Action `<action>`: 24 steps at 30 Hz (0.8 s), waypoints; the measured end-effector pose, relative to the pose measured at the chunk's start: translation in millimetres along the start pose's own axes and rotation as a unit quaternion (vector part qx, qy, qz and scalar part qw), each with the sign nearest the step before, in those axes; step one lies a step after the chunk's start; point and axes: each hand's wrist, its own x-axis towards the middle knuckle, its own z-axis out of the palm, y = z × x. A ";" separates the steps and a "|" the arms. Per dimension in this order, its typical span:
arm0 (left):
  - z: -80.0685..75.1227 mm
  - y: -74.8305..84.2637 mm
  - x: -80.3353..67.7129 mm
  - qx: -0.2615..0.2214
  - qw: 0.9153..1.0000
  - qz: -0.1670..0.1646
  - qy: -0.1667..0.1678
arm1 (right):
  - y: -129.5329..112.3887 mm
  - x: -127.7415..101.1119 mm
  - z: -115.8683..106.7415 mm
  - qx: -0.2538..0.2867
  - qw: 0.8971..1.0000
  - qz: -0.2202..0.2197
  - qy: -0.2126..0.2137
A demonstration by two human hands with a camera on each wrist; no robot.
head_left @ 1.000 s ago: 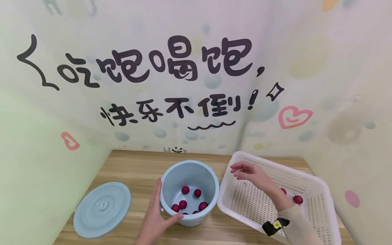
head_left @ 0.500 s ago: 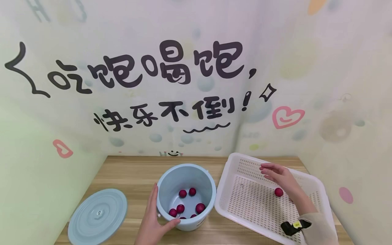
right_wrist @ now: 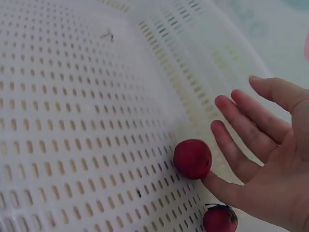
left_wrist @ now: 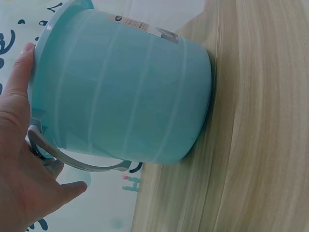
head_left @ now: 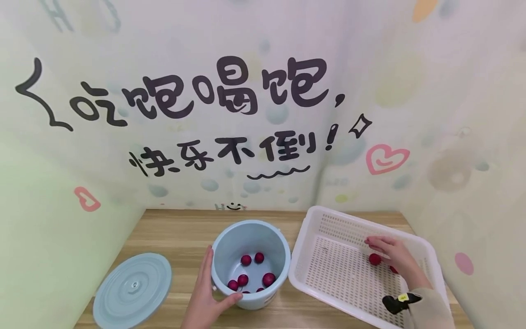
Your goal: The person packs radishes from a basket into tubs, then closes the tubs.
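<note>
My left hand point(head_left: 205, 294) rests against the left side of the light-blue bucket point(head_left: 251, 235), its thumb at the front rim. In the left wrist view, straight fingers lie beside the rim and the grey handle point(left_wrist: 77, 163). Several round dark-red, radish-like pieces point(head_left: 269, 279) lie on the bucket's floor. My right hand point(head_left: 392, 253) is low inside the white basket point(head_left: 334, 297), fingers loosely spread. One red piece point(right_wrist: 192, 159) sits right at a fingertip in the right wrist view. Beneath the hand is a second piece point(right_wrist: 220, 220) with a dark stem end.
A light-blue lid point(head_left: 133, 285) lies on the wooden table point(head_left: 181, 228), left of the bucket. The basket stands close to the bucket's right side. A printed wall point(head_left: 263, 192) closes off the back, with side walls left and right.
My right hand has moved from the basket's left side rightward and down to the red pieces. My left hand stays at the bucket. The head view has shifted slightly.
</note>
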 end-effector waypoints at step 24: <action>2.3 0.3 0.5 -0.001 1.000 -0.014 -0.005 | 27.6 1.3 -5.4 -0.090 0.985 -0.101 -0.109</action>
